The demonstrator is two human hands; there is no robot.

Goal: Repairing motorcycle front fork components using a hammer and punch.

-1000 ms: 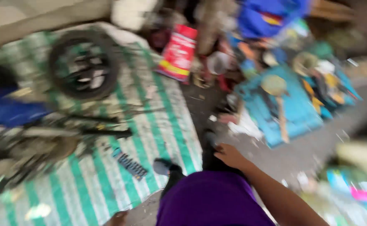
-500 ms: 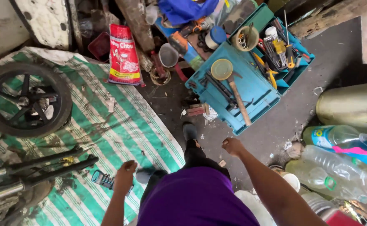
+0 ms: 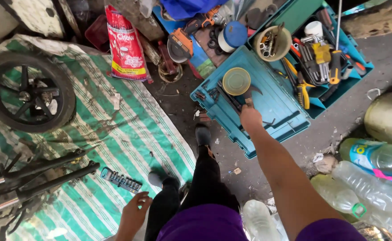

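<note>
1. Head view puts my right hand (image 3: 251, 118) over the open teal toolbox lid (image 3: 276, 107), fingers curled around the handle of a hammer (image 3: 248, 94); the grip looks closed, though the fingertips are hidden from me.
2. That hammer lies on the lid tray with its long axis running from my hand up the frame. Its dark head sits at the far end, just beside a round tin lid (image 3: 236, 81), and its curved end points right.
3. My left hand (image 3: 134, 212) hangs low with fingers loosely spread, holding nothing, nearest a socket rail (image 3: 121, 179) lying on the striped green tarp (image 3: 115, 134).
4. Beyond the lid, the toolbox body (image 3: 339, 76) is crowded with pliers, screwdrivers and hex keys; a round tub of bits (image 3: 273, 43) stands at its near corner.
5. Bare concrete shows between the lid's near edge and my legs, and to the right of the box before the plastic bottles (image 3: 370, 178).
6. Far left, a black wheel (image 3: 26, 93) rests on the tarp, with fork tubes (image 3: 39, 174) below it.
</note>
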